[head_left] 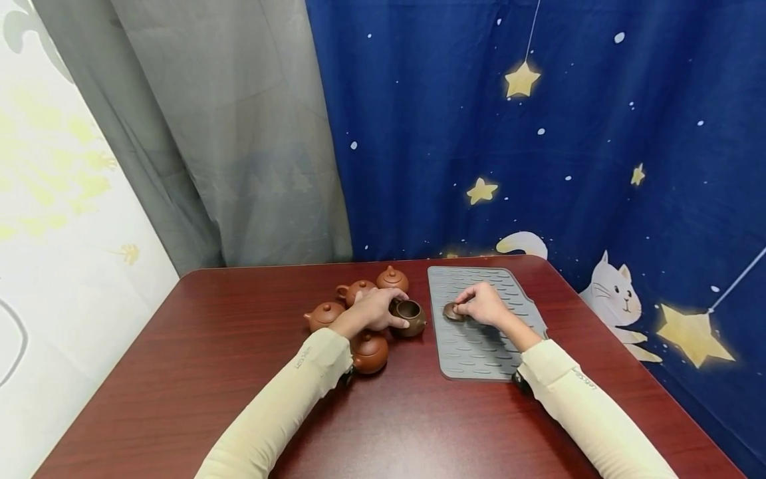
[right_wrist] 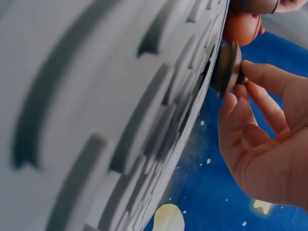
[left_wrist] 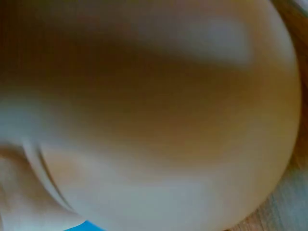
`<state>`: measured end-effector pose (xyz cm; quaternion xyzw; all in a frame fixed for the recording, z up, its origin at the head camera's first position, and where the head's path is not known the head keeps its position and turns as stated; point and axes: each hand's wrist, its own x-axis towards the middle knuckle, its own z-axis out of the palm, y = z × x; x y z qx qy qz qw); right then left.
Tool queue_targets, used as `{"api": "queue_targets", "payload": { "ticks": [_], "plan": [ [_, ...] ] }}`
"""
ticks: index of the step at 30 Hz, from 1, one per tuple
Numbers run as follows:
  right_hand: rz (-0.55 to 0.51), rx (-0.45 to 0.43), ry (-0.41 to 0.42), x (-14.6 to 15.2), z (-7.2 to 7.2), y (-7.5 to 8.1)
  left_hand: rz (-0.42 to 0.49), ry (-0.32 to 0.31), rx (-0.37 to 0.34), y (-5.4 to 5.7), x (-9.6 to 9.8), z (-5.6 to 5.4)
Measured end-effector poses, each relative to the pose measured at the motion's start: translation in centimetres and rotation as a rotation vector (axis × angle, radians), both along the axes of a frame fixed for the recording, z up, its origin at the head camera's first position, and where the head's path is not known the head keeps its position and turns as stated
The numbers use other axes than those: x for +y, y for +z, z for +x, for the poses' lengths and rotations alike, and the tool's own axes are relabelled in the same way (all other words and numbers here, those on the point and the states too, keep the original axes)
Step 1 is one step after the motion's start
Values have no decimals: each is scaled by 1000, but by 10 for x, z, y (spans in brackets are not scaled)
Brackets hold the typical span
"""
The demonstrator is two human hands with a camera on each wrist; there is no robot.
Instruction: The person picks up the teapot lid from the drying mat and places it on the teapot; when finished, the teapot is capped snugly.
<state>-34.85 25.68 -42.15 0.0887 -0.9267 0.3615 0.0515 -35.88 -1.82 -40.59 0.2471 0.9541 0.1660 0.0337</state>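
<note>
In the head view, my left hand [head_left: 377, 307] grips a dark brown teapot [head_left: 414, 326] that stands lidless, its round mouth facing up. The thumb lies along the near side; the other fingers are partly hidden behind it. My right hand [head_left: 483, 305] pinches the knob of a dark brown teapot lid [head_left: 453, 312] over the left part of a grey ridged mat [head_left: 473, 359]. The right wrist view shows the lid [right_wrist: 226, 70] at the mat's surface, fingertips around its knob. A blurred, rounded brown surface [left_wrist: 183, 134] fills the left wrist view.
Several reddish-brown lidded teapots cluster around my left hand and forearm: one behind [head_left: 392, 281], one at the left [head_left: 326, 315], one close to the cuff [head_left: 370, 354]. A dark red wooden table [head_left: 179, 379] bears everything, with curtains [head_left: 431, 133] beyond its far edge.
</note>
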Motion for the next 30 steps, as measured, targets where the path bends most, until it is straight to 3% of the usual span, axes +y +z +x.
{"api": "queue_targets", "payload": {
  "ticks": [14, 30],
  "plan": [
    [-57, 103, -28, -27, 5, 8, -13, 4, 5, 3, 0, 1],
    [-113, 107, 3, -58, 9, 21, -29, -20, 1, 0, 1, -4]
  ]
}}
